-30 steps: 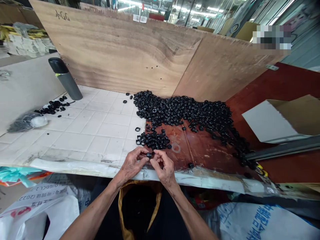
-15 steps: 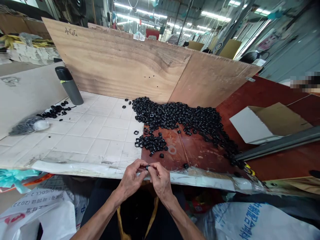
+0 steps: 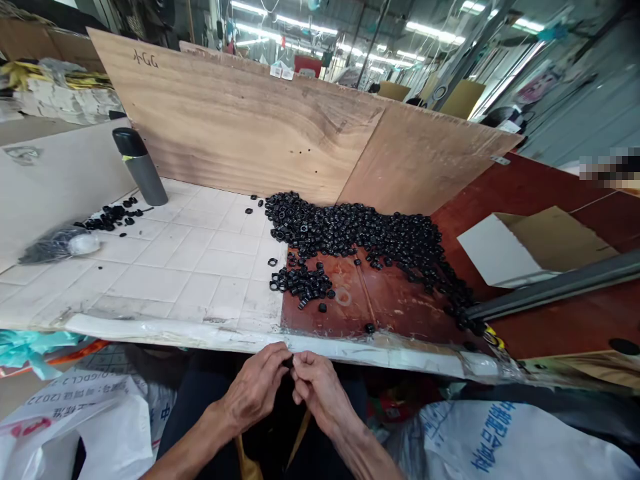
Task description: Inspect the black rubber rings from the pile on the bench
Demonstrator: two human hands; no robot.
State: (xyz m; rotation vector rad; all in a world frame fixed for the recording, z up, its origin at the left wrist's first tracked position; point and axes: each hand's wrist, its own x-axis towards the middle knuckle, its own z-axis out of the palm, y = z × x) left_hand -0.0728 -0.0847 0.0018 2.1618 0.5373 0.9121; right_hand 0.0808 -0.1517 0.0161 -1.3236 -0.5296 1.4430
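Observation:
My left hand point(image 3: 256, 388) and my right hand point(image 3: 323, 390) meet over my lap, just below the front edge of the table. Their fingertips are closed from both sides on a small black ring point(image 3: 289, 362), mostly hidden by the fingers. Beyond my hands lies a small heap of black rings point(image 3: 301, 283), on the seam between white tabletop and red-brown board. A much larger pile of black rings point(image 3: 350, 230) spreads behind it along the wooden panel. Single rings lie loose near the front edge, one black ring point(image 3: 369, 328) among them.
A plywood panel point(image 3: 240, 120) stands along the back. At left are a grey bottle point(image 3: 143, 173), a plastic bag of dark pieces point(image 3: 57, 245) and scattered black parts point(image 3: 113, 218). An open carton point(image 3: 505, 253) and a metal bar point(image 3: 555, 285) are at right. White sacks point(image 3: 525, 440) lie below.
Both hands have dropped slightly, from the table's front edge to over my lap, still pinching the black ring. The ring is now more covered by the fingers. The heaps look the same.

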